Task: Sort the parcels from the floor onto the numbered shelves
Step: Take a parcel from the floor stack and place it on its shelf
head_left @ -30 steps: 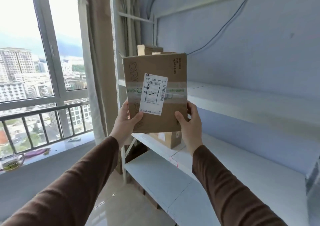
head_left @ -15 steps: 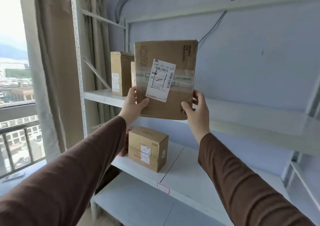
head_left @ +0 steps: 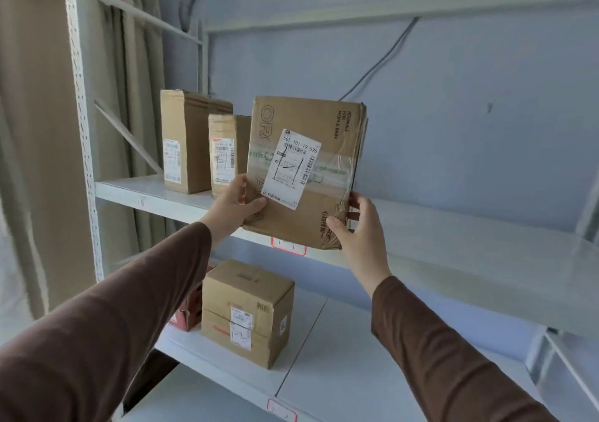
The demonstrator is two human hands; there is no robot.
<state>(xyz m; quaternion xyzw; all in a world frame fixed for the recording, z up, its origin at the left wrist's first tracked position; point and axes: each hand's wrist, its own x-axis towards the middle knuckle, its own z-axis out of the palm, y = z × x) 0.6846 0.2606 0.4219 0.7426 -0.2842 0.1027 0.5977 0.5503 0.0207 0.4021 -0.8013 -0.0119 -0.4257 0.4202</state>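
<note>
Parcel: a flat brown cardboard parcel held upright in front of the upper shelf, its white shipping label facing the camera, a band of clear tape across its middle.
Left hand: the left hand grips the parcel's lower left edge, thumb on the front face, fingers behind.
Right hand: the right hand grips the lower right corner, thumb on the front, fingers curled round the side edge.
Upper shelf: the white upper shelf runs behind the parcel; whether the parcel's bottom edge rests on it cannot be told. A red-framed number tag on its front lip shows just under the parcel.
Other boxes above: a tall box and a narrower box stand upright side by side on that shelf, left of the held parcel.
Lower shelf: the lower shelf carries a squat box with a red and white carton beside it on its left.
Surroundings: beige curtain at left, pale blue wall behind.
</note>
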